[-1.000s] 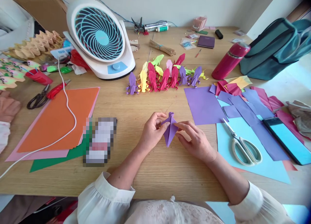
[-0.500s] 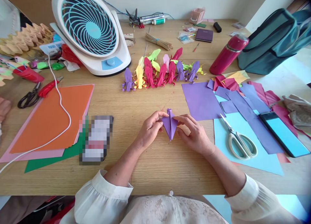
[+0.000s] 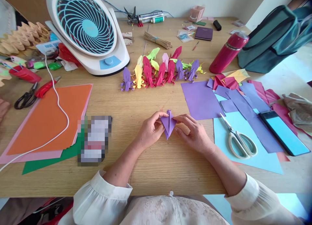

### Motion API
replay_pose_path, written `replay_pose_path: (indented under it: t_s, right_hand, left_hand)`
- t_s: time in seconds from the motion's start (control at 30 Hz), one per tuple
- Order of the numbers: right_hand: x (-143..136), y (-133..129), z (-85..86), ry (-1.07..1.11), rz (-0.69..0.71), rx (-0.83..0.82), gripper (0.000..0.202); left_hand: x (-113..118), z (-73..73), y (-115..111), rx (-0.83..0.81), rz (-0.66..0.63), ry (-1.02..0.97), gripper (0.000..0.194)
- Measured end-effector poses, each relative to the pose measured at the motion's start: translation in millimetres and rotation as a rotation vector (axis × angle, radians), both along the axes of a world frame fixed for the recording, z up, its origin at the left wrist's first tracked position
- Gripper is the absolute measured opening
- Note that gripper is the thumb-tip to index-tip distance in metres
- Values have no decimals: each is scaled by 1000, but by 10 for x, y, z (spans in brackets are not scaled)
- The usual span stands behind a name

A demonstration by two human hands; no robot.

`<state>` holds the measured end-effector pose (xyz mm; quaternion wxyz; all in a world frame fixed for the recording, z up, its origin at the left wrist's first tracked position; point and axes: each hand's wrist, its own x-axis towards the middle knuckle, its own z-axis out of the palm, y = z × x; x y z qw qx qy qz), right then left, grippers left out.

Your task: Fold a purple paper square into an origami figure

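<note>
A small folded purple paper piece [image 3: 168, 123], pointed at the bottom with a narrow strip at its top, is held just above the wooden table. My left hand [image 3: 151, 129] pinches its left side between thumb and fingers. On the right edge, my right hand [image 3: 195, 132] grips it with the fingertips, the thumb lower down. Beyond my hands stands a group of folded paper figures [image 3: 161, 73] in purple, yellow, red, pink and green. A flat purple sheet [image 3: 202, 99] lies to the right of them.
White scissors [image 3: 240, 142] rest on a light blue sheet [image 3: 263, 163], beside a phone [image 3: 284, 132] and purple scraps. A red bottle [image 3: 227, 54] stands behind. Leftward are a fan [image 3: 89, 30], orange paper [image 3: 53, 117], a blurred phone [image 3: 95, 140] and a white cable [image 3: 59, 104].
The view has shifted slightly. The purple piece has turned a little between my fingers, and its lower left side now sits closer to my left thumb. Both hands keep hold.
</note>
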<state>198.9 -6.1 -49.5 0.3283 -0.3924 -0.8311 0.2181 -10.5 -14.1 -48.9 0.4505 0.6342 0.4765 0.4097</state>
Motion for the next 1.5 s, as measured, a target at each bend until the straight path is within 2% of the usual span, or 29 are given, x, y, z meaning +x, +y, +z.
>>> replay_pose_path:
  t_s: [0.2, 0.33, 0.57, 0.8, 0.97, 1.1, 1.5]
  right_hand:
    - [-15, 12, -12, -87, 44, 90, 30]
    - [-27, 27, -15, -121, 81, 69, 27]
    - [-28, 38, -24, -48, 90, -63, 22]
    - [10, 33, -32, -16, 82, -109, 18]
    - [42, 31, 33, -118, 181, -106, 15]
    - [78, 54, 51, -103, 243, -127, 14]
    - [68, 85, 33, -20, 167, -231, 14]
  left_hand:
    - [44, -55, -19, 170, 80, 240, 18]
    - [54, -106, -27, 258, 137, 431, 9]
    - [36, -99, -5, 234, 79, 438, 8]
    - [43, -76, -26, 242, 41, 512, 20]
    - [32, -86, -89, 306, -8, 590, 22]
    - [26, -86, -127, 331, -38, 656, 26]
    - [38, -124, -154, 354, -76, 706, 53]
